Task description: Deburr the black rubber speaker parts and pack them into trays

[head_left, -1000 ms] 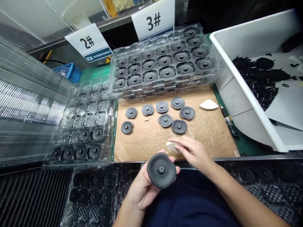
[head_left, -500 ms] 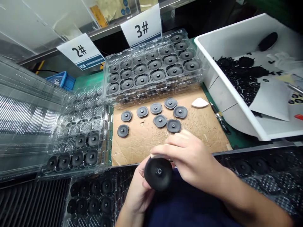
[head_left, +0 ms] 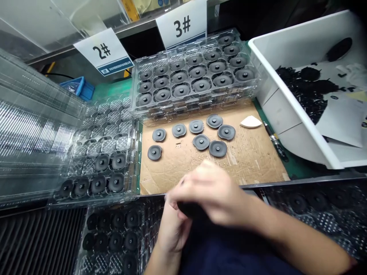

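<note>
Both of your bare hands met just in front of a flattened brown cardboard sheet (head_left: 246,164), above your dark navy clothing (head_left: 229,252). Your left hand (head_left: 173,229) was under a round black rubber disc (head_left: 186,209), grasping it from below with the fingers curled up at its edge. Your right hand (head_left: 209,194), blurred, lay across the top of the disc and hid most of it; whether that hand was clenched on the disc or only over it, you could not tell from this view. Eight grey rubber discs (head_left: 201,142) with dark central hubs lay apart on the cardboard, near a white wedge of sponge (head_left: 250,122). A black marker pen (head_left: 275,145) lay on the green bench mat (head_left: 289,168), just beside the cardboard. A stacked clear plastic tray (head_left: 195,109) full of grey discs sat along the far edge of the cardboard, and a clear plastic tray (head_left: 134,168) on your left held six black discs. A white plastic bin (head_left: 286,103) on your right held black scraps and grey paper.
</note>
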Available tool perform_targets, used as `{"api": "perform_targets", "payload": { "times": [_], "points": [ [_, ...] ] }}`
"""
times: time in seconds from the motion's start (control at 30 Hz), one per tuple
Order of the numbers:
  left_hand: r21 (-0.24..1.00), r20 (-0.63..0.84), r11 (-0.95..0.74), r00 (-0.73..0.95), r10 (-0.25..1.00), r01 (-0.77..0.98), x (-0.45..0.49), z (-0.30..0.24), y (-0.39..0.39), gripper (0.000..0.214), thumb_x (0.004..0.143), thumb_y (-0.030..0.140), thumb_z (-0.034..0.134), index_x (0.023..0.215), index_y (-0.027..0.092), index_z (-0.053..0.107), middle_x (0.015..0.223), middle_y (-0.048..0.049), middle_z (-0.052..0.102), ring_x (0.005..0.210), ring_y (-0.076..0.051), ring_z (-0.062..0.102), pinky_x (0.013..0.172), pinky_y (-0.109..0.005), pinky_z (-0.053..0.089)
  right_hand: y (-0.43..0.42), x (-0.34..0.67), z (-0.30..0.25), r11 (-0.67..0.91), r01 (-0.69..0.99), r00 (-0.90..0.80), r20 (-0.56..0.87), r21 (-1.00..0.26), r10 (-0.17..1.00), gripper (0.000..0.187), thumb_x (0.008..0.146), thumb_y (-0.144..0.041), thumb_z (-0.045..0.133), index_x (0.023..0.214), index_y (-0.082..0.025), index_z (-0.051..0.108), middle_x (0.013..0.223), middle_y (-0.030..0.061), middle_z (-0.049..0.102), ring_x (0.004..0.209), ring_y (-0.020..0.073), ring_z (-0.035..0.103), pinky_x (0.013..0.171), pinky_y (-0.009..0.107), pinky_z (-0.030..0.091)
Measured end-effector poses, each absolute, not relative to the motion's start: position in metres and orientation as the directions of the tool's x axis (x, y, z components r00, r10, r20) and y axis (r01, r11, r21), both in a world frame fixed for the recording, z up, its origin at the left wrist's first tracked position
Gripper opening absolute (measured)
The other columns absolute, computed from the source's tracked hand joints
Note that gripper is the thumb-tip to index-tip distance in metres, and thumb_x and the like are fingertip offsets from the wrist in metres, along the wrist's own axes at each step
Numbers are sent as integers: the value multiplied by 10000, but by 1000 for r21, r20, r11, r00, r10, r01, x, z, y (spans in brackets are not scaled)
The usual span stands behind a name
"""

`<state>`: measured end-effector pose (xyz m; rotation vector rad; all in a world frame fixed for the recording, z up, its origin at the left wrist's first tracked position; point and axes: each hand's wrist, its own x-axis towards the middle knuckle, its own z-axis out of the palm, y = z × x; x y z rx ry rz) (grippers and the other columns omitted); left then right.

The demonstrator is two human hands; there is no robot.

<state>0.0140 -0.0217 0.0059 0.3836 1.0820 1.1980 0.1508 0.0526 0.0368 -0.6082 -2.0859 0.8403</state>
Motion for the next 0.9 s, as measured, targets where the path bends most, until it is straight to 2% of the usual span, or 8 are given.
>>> {"api": "perform_targets", "payload": {
  "times": [0.1, 0.23, 0.33, 0.43, 0.57, 0.73, 0.83, 0.9],
  "points": [
    [693, -496, 346, -70, 866, -633, 8, 10, -22, 632, 505, 448, 822, 1088, 274, 652, 1157, -54, 670, 976, -232, 656, 876, -291, 501, 61, 153, -8, 332, 381, -397, 171, -863, 902, 256, 900, -164, 438, 1031, -203, 654, 972, 48, 683, 856, 153, 608, 743, 281, 434],
    [623, -487, 284, -78, 870, -729, -5, 6, -24, 569, 536, 391, 824, 1071, 287, 663, 1170, -64, 671, 1030, -250, 641, 904, -310, 487, 47, 155, -58, 272, 468, -439, 46, -841, 897, 204, 852, -167, 516, 946, -197, 695, 792, 41, 694, 722, 167, 632, 661, 285, 467],
    [598, -480, 266, -71, 875, -756, -11, 0, -24, 585, 527, 379, 830, 1078, 284, 659, 1153, -59, 677, 1061, -262, 622, 915, -328, 484, 37, 150, -49, 248, 488, -448, 4, -837, 894, 184, 854, -181, 528, 937, -198, 692, 773, 30, 700, 702, 160, 644, 628, 267, 481],
    [584, -492, 259, -81, 867, -769, -11, -1, -22, 605, 518, 372, 836, 1088, 277, 654, 1146, -50, 679, 1050, -247, 624, 916, -316, 485, 38, 136, -2, 248, 470, -362, 72, -847, 930, 229, 905, -216, 480, 1072, -185, 634, 999, 58, 692, 881, 158, 638, 731, 266, 493],
    [536, -492, 293, -11, 870, -792, -12, 3, -21, 490, 620, 376, 782, 1081, 264, 659, 1112, -37, 685, 1054, -210, 612, 900, -269, 487, 35, 113, 53, 570, 282, -448, 419, -772, 790, 239, 890, -136, 469, 1063, -77, 623, 877, 89, 696, 766, 165, 619, 723, 287, 484],
    [541, -485, 277, -26, 874, -794, -13, 4, -20, 432, 637, 292, 787, 1051, 276, 664, 1064, -2, 688, 994, -202, 635, 867, -283, 513, 35, 103, 58, 546, 273, -691, 234, -792, 684, 216, 882, -119, 460, 993, -123, 645, 832, 41, 689, 699, 138, 605, 648, 246, 460],
    [528, -511, 326, 14, 860, -784, -7, 6, -18, 433, 660, 342, 766, 1064, 220, 670, 1044, -44, 700, 1045, -207, 611, 901, -266, 489, 41, 101, 54, 614, 404, -550, 356, -678, 755, 242, 899, -149, 433, 1003, -83, 641, 803, 81, 677, 696, 177, 596, 647, 299, 440],
    [496, -504, 329, 42, 863, -804, -6, 8, -17, 432, 634, 330, 787, 1042, 238, 683, 1042, -22, 707, 1047, -187, 612, 922, -248, 472, 40, 107, 55, 644, 336, -585, 384, -688, 715, 240, 900, -138, 424, 1014, -84, 628, 805, 76, 672, 709, 172, 589, 661, 296, 436]
  ]
}}
